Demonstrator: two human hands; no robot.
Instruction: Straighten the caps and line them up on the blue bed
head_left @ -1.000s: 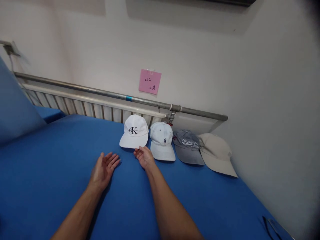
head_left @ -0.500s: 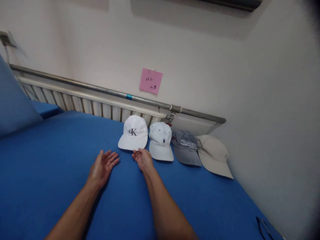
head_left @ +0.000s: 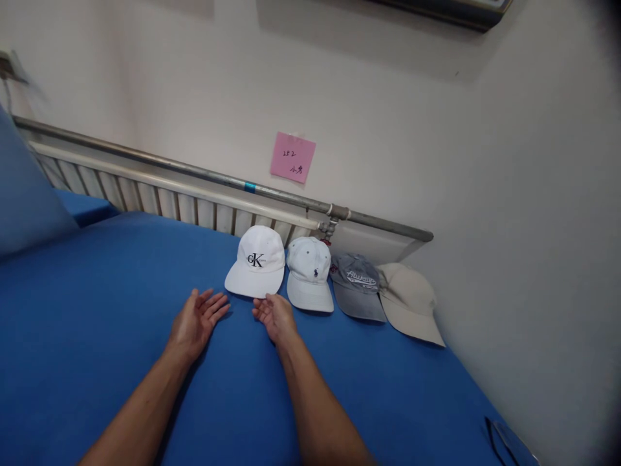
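A white baseball cap [head_left: 255,262] with black "CK" lettering sits at the left end of a row, its brim facing me. At the right part of its brim edge is my right hand [head_left: 277,318], thumb against the brim and the other fingers curled close below it. My left hand [head_left: 195,323] lies to the left of that, palm turned up and inward, fingers apart, holding nothing. Right of the white cap stand a pale blue cap [head_left: 309,275] with a small dark emblem, a grey cap [head_left: 359,288] with white lettering and a beige cap [head_left: 410,301].
The caps rest on a blue-covered bed [head_left: 233,401]. Behind it run a white radiator [head_left: 187,208] and a metal pipe [head_left: 204,173]. A pink note [head_left: 292,157] is taped to the wall. A blue pillow-like object [head_left: 29,194] stands left; a dark-edged item [head_left: 509,443] lies lower right.
The white cap has shifted slightly toward me together with my right hand, its brim edge now lower in view. My left hand stays almost in place. The view has moved slightly.
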